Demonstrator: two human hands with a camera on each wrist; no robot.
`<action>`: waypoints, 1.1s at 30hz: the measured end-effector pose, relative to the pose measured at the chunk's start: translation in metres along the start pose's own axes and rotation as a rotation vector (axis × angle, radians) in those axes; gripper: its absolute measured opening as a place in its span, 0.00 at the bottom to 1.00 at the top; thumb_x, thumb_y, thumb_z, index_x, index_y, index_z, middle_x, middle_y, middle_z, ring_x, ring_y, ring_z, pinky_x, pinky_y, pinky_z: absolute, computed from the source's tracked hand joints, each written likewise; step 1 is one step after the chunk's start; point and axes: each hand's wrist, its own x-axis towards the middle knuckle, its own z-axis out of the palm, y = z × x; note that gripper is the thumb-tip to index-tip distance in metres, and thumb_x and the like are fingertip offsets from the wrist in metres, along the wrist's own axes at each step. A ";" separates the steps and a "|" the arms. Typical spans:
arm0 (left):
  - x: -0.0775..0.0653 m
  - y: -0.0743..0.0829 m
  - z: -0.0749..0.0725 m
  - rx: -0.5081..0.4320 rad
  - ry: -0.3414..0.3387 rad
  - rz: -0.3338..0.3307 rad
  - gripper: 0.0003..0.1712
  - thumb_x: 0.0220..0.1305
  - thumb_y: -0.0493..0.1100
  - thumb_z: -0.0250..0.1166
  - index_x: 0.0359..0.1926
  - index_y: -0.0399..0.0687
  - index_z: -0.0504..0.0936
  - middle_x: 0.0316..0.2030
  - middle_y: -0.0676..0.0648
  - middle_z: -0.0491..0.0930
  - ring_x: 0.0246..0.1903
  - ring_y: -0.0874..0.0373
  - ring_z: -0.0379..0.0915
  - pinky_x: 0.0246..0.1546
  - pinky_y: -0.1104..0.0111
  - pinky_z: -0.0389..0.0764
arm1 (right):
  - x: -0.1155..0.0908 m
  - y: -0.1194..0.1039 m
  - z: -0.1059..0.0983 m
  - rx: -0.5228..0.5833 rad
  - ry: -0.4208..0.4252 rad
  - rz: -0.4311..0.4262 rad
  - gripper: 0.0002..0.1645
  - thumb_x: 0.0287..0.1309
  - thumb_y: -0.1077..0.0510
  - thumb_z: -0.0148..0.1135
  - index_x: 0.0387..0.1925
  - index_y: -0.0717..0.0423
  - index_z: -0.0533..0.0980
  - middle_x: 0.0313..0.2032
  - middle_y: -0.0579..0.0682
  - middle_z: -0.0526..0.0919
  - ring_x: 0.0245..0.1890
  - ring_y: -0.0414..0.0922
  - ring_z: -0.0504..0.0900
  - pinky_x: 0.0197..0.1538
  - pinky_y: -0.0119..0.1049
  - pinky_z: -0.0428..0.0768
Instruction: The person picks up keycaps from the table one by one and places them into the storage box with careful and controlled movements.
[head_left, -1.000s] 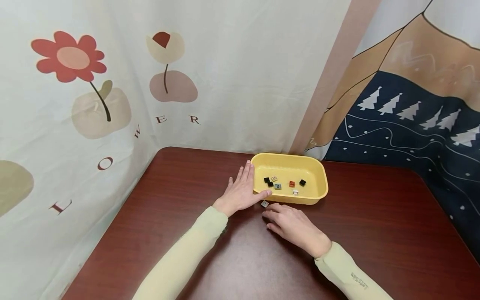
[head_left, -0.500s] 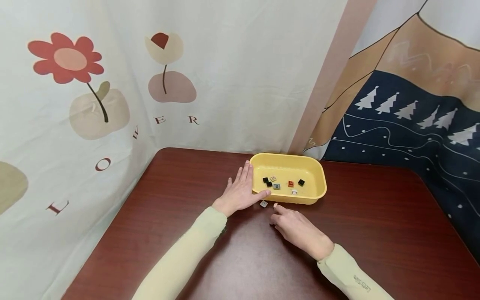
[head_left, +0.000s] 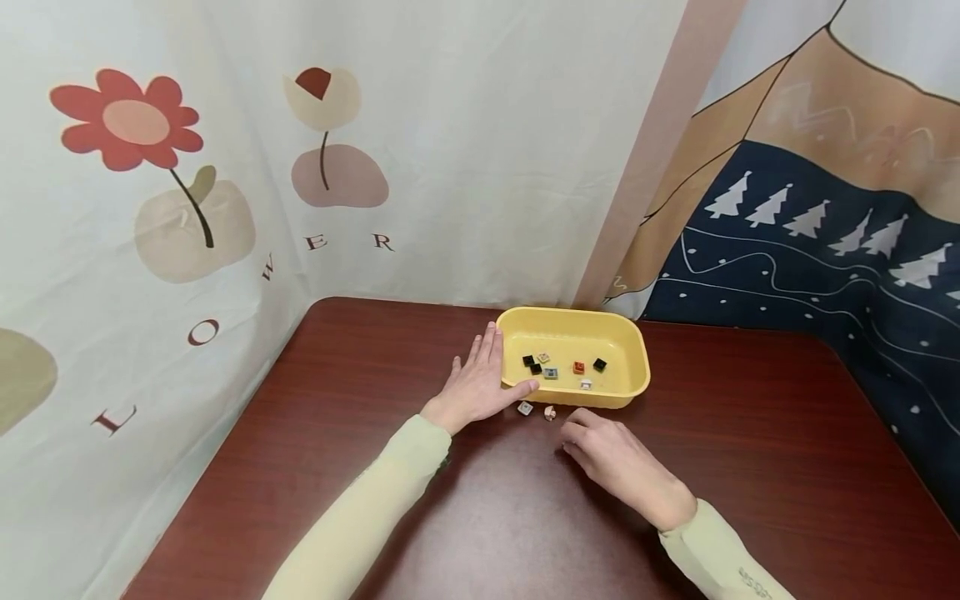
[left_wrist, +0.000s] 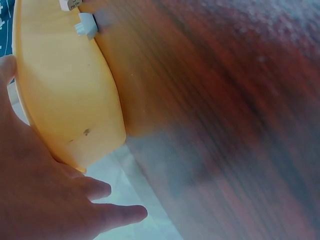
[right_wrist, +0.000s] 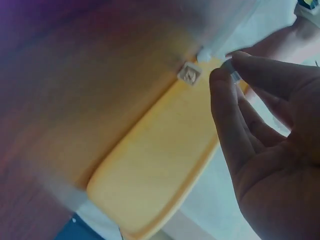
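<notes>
My left hand (head_left: 474, 383) rests on the left end of a yellow tray (head_left: 636, 350), fingers straight along its rim, thumb over the front edge. A small grey square piece (head_left: 525, 408) and a pale square piece (head_left: 551, 412) lie on the table before the tray. They resemble keyboard switches, but the exact kind is unclear. Beside them on the right is my right hand (head_left: 615, 458), its fingers bent. In the right wrist view its thumb and a finger pinch a small grey and clear piece (right_wrist: 231, 71), largely hidden by the fingertips.
Several small pieces lie inside the tray, among them a red piece (head_left: 578, 367), a black piece (head_left: 599, 365) and a white piece (head_left: 586, 383). The dark red-brown table (head_left: 465, 533) meets a printed curtain (head_left: 465, 167) at the back.
My right hand has drawn back to the right, leaving the pale piece on the table beside the grey one. The left hand stays on the tray; the view shifts slightly.
</notes>
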 end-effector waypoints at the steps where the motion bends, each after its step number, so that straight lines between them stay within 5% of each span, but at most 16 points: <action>1: 0.000 0.000 0.000 0.000 -0.001 -0.002 0.64 0.58 0.80 0.47 0.76 0.43 0.32 0.75 0.49 0.26 0.74 0.48 0.30 0.65 0.41 0.48 | -0.001 0.001 -0.003 0.001 0.017 0.001 0.09 0.51 0.63 0.72 0.34 0.47 0.83 0.36 0.38 0.76 0.34 0.33 0.77 0.35 0.28 0.78; 12: 0.000 -0.003 -0.001 0.009 0.002 0.000 0.65 0.57 0.81 0.44 0.76 0.43 0.33 0.76 0.48 0.27 0.74 0.50 0.29 0.65 0.41 0.48 | -0.003 0.012 -0.026 -0.068 0.161 0.047 0.11 0.51 0.63 0.73 0.37 0.49 0.82 0.37 0.41 0.77 0.33 0.35 0.78 0.34 0.33 0.80; 20: 0.001 -0.005 -0.001 0.019 0.002 0.023 0.63 0.58 0.82 0.40 0.76 0.43 0.33 0.75 0.48 0.27 0.74 0.49 0.31 0.65 0.41 0.49 | -0.001 0.027 -0.040 -0.054 0.271 0.173 0.13 0.51 0.61 0.73 0.40 0.52 0.82 0.39 0.44 0.78 0.35 0.40 0.79 0.39 0.41 0.81; 33: 0.003 -0.019 -0.001 0.027 0.035 0.105 0.59 0.60 0.81 0.39 0.77 0.46 0.38 0.76 0.48 0.35 0.74 0.49 0.33 0.65 0.40 0.49 | 0.011 0.051 -0.041 -0.024 0.310 0.319 0.11 0.56 0.59 0.70 0.42 0.55 0.82 0.40 0.47 0.77 0.35 0.42 0.79 0.35 0.39 0.80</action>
